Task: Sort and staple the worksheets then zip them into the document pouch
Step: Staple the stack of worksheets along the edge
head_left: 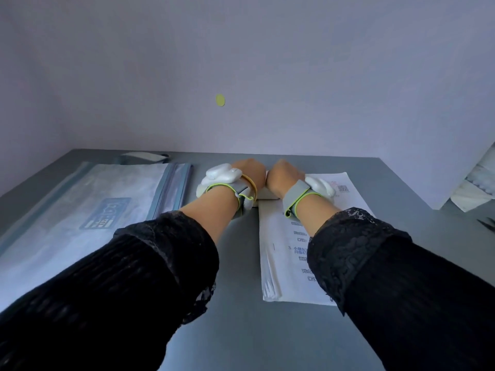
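Note:
A stack of printed worksheets (289,266) lies on the grey table (241,330), right of centre. At its far left corner sits a small white block (263,196), probably a stapler, mostly covered. My left hand (247,171) and my right hand (284,176) are side by side over that block, backs facing me. Their fingers bend down behind the knuckles and are hidden. A large translucent blue document pouch (80,210) with a zip along its right edge lies flat to the left.
A pale wall with a yellow dot (220,100) rises just behind the table. Loose white papers (476,188) lean at the far right, with dark scissor tips (488,224) at the right edge. A grey strap (142,157) lies behind the pouch.

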A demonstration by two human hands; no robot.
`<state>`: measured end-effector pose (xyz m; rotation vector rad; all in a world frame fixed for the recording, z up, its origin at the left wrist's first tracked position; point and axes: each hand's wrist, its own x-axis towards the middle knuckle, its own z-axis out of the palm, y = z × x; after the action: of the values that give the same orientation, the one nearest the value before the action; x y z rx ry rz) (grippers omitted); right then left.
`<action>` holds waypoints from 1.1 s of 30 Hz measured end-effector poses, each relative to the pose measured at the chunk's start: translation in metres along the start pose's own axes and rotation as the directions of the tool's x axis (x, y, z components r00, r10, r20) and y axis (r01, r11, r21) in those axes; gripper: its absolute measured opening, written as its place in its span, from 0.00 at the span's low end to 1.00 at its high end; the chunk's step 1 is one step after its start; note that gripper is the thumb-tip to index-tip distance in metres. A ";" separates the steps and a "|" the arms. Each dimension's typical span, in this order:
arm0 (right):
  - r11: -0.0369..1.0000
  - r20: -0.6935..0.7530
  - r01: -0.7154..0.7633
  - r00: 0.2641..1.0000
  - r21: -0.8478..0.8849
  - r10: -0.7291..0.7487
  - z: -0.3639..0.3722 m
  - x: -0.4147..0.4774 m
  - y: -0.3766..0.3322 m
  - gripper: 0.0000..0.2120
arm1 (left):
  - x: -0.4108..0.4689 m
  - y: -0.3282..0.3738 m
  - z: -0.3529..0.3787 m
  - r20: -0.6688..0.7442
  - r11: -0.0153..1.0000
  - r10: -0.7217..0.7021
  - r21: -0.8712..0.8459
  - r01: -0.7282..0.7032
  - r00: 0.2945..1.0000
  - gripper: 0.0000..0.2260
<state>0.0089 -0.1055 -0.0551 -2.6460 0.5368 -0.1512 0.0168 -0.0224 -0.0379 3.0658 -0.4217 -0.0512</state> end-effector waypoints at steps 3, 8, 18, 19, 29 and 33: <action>0.996 -0.037 -0.033 0.999 0.085 0.036 0.008 0.007 0.004 0.17 | 0.013 0.004 0.006 0.033 0.985 -0.090 0.153 0.084 0.995 0.08; 0.990 -0.022 -0.049 0.998 0.129 0.052 0.002 -0.001 0.004 0.17 | 0.009 -0.003 0.009 -0.107 0.998 -0.065 -0.023 0.063 0.992 0.12; 0.968 0.110 0.030 0.992 0.247 -0.059 -0.023 -0.011 0.008 0.17 | -0.038 -0.025 0.018 -0.393 0.996 -0.033 -0.094 -0.004 0.919 0.21; 0.957 0.130 0.013 0.990 0.289 -0.052 -0.021 -0.010 0.013 0.15 | -0.040 -0.029 0.018 -0.357 0.991 -0.053 -0.133 0.005 0.933 0.22; 0.924 -0.209 0.132 0.976 0.359 -0.059 -0.009 -0.031 0.063 0.11 | -0.061 -0.045 0.008 -0.244 0.927 -0.102 -0.376 0.003 0.964 0.21; 0.918 -0.223 0.113 0.974 0.379 -0.028 -0.008 -0.033 0.065 0.09 | -0.064 -0.056 0.006 -0.271 0.939 -0.081 -0.342 -0.017 0.959 0.17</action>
<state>-0.0457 -0.1493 -0.0770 -2.2692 0.4254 -0.5156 -0.0302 0.0484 -0.0450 2.6798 -0.3066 0.2781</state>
